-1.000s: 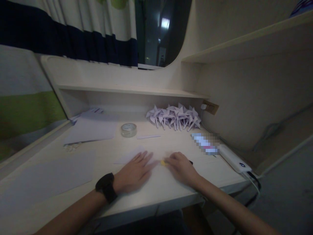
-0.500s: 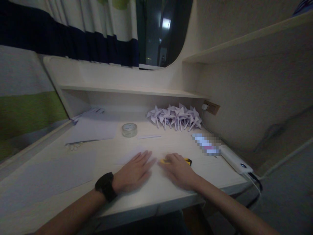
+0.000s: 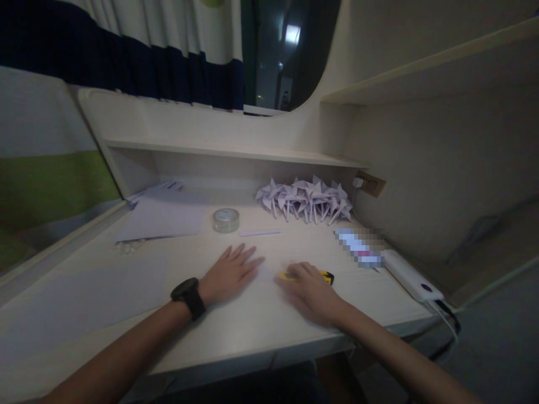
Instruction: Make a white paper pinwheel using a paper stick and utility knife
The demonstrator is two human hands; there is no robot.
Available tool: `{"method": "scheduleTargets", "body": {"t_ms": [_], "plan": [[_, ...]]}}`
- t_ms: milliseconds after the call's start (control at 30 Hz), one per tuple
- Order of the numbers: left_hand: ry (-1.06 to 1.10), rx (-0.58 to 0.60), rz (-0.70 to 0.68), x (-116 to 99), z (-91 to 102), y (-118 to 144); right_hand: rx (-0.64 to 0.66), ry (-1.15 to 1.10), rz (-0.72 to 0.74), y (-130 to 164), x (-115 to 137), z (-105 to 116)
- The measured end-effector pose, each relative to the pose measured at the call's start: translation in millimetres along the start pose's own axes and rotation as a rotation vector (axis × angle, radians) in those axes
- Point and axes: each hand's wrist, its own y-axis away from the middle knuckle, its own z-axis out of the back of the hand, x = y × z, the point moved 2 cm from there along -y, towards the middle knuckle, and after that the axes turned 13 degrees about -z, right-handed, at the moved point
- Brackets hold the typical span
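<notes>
1. The bench [image 3: 252, 331] carries everything we see; both of our hands rest on it, near its front edge.
2. A large sheet of paper [image 3: 84, 292] lies flat to the left of our left hand, beside the forearm.
3. A stack of paper sheets [image 3: 164, 219] sits farther back, beyond and to the left of our left hand.
4. A cluster of folded paper pinwheels [image 3: 307, 199] lies at the back of the bench, beyond our right hand, under the low shelf [image 3: 231, 152]. The shelf holds nothing that we can make out.
5. A white power bank [image 3: 412, 276] lies to the right of our right hand, with a cable running off the bench edge.
6. Our left hand [image 3: 229, 273] lies flat, palm down, fingers spread, pressing on a small sheet of paper [image 3: 263, 270] that shows pale between the two hands. A black watch [image 3: 188, 295] is on that wrist.
7. Our right hand [image 3: 309, 293] is curled over a yellow and black utility knife [image 3: 307, 275]; its fingers cover the knife's middle, with the yellow end showing left of the fingers and the black end to the right. The blur keeps us from telling how tightly it is clamped.
8. A roll of clear tape [image 3: 226, 219] stands beyond our left hand.
9. A narrow paper strip [image 3: 260, 232] lies just right of the tape, beyond the gap between our hands.
</notes>
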Motion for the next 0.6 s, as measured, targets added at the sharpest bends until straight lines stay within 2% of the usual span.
{"method": "scheduleTargets", "body": {"t_ms": [600], "plan": [[-0.023,-0.007,0.02,-4.9,2.2,1.5,-0.05,-0.027,-0.01,-1.2,0.7,-1.7]]}}
